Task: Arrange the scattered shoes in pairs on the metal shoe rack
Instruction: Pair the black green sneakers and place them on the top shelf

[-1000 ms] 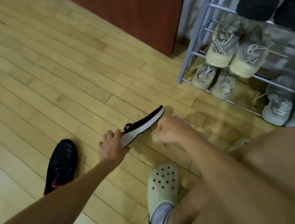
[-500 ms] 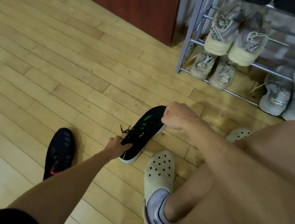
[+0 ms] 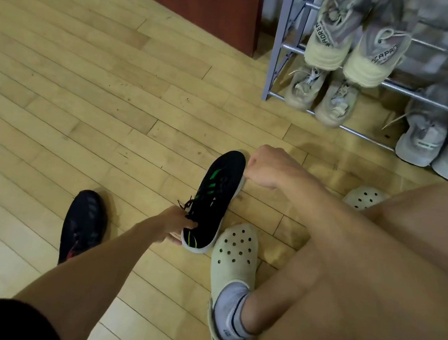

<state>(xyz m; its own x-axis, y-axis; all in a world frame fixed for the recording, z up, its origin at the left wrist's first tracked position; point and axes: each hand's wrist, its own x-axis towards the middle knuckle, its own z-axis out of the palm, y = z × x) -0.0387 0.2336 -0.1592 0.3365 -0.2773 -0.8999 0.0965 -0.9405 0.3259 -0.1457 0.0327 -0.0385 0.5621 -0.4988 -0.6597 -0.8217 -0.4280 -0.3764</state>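
Black shoe: left hand grips heel, right hand pinches toe; fingertips hidden.

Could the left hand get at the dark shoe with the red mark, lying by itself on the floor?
Probably yes, once freed: the left hand grips the green-striped shoe at its heel; the dark shoe lies close beside that forearm, bare floor between.

A pale wooden plank floor is carrying everything here. A black sneaker with green stripes is resting on it near the middle, a darker black shoe is lying to its left, and a metal shoe rack is standing at the far right, holding pairs of pale sneakers
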